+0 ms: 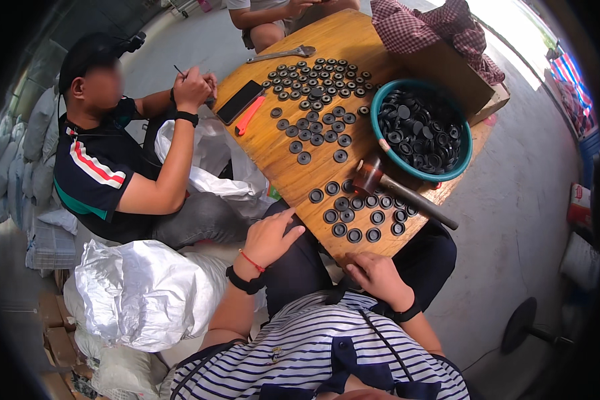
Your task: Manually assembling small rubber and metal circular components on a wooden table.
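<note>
My left hand point(273, 237) lies over my thigh beside the table's near-left edge, fingers stretched and thumb apart, holding nothing. Against the near edge of the wooden table point(283, 157) rests my right hand point(379, 277), loosely bent, with thumb and forefinger apart and nothing seen in it. Just beyond it several round black discs with raised rims point(355, 235) are spread out. A mallet point(407, 190) with a dark reddish-brown head lies across some of them, its handle pointing near right. Farther off, more black discs point(311, 125) and rows of discs with metallic centres point(320, 77) cover the tabletop.
A teal basin point(377, 120) full of black discs stands at right, by a cardboard box point(440, 70) with checked cloth. A phone point(240, 102), red cutter point(250, 117) and adjustable wrench point(281, 54) lie at left. A co-worker point(113, 153) sits left, another person point(273, 20) opposite; white sacks point(150, 290) are beside me.
</note>
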